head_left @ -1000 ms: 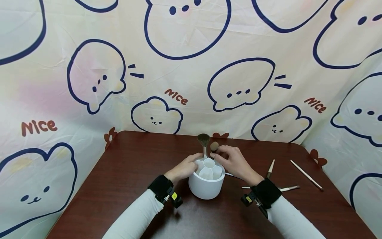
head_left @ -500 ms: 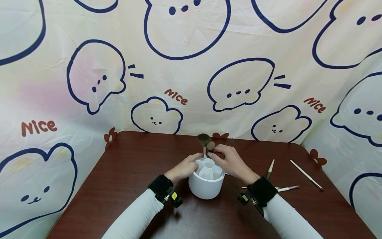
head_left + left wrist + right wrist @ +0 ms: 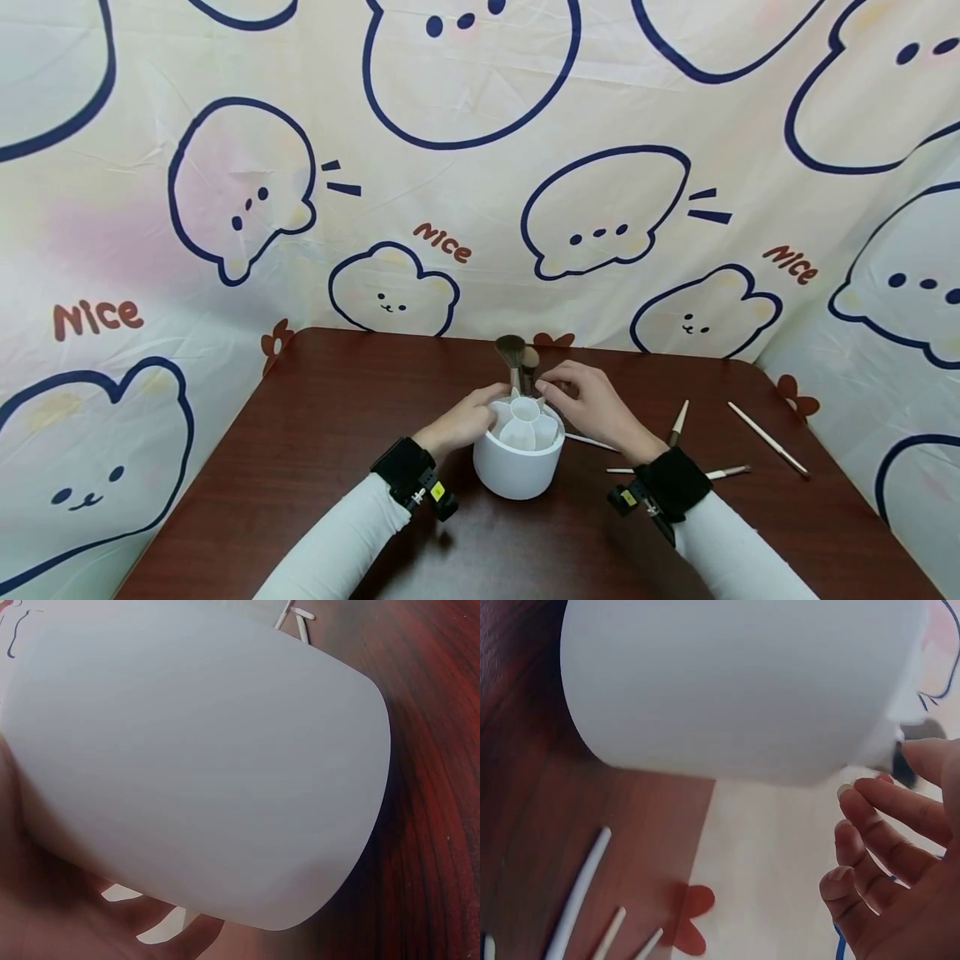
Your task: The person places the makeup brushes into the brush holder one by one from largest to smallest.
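Note:
A white round makeup brush holder (image 3: 517, 471) with a petal-shaped divided insert stands mid-table. My left hand (image 3: 467, 418) grips its left side, and in the left wrist view the fingers curl round the holder wall (image 3: 202, 750). At the holder's back, a fan-shaped makeup brush (image 3: 512, 348) stands upright, bristles up. Beside it is a round-headed makeup brush (image 3: 530, 360), also bristles up. My right hand (image 3: 588, 404) hovers just right of these brushes. Seen from the right wrist, its fingers (image 3: 881, 806) are loosely bent, apart from the thumb, with nothing between them.
Right of the holder, several slim brushes lie on the dark wood table (image 3: 315, 467): one brush (image 3: 592, 441) close to the holder, a brush (image 3: 678, 423) behind my right wrist, and a white-handled brush (image 3: 768, 437) farther right. A patterned cloth (image 3: 480, 192) hangs behind the table.
The round-headed brush has shifted left to stand beside the fan brush. My right fingers have let go of it and drawn back right. My left hand stays on the holder.

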Demonstrator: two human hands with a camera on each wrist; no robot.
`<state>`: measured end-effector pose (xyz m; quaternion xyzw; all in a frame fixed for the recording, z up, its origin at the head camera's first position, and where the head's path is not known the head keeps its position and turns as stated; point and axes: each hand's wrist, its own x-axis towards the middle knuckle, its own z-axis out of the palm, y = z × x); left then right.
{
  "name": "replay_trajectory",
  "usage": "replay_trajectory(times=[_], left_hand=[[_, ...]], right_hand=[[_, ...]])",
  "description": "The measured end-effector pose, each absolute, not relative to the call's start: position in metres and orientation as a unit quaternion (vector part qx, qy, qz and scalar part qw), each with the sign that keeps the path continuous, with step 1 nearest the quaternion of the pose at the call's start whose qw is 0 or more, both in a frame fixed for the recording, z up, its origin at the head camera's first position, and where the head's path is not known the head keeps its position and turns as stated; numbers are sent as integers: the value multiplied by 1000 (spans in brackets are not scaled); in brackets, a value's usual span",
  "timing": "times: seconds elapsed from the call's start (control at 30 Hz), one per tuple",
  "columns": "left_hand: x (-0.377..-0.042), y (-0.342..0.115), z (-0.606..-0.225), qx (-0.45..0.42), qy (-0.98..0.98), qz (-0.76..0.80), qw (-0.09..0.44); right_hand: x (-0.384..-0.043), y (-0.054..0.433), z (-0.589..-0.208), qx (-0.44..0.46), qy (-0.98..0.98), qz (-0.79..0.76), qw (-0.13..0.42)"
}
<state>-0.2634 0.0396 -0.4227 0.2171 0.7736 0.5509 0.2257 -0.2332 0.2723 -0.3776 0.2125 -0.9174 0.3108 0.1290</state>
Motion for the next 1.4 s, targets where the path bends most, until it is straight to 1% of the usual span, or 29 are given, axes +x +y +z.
replay_trajectory(times=[0.33,0.53,0.7,0.8,0.97,1.07,1.17,1.4], left_hand=[[-263,40,-422,228,771,553,220],[-264,37,-422,224,766,557,229],[-264,36,-420,225,762,560,234],[-263,37,-420,224,763,560,235],[-262,39,-421,223,766,556,234],[-262,39,-421,221,767,556,233],[-262,39,-420,217,769,554,233],[-263,40,-421,225,772,549,226]], right_hand=[[-223,330,-359,161,-938,269,148],[-223,365,-353,142,-947,252,140],[-225,395,-363,119,-963,216,109],[-226,417,-378,96,-974,194,66],[-227,448,-408,63,-985,162,-23],[-228,457,-421,56,-986,145,-57],[-229,462,-427,55,-988,127,-68],[-231,467,-429,55,-991,103,-68]])
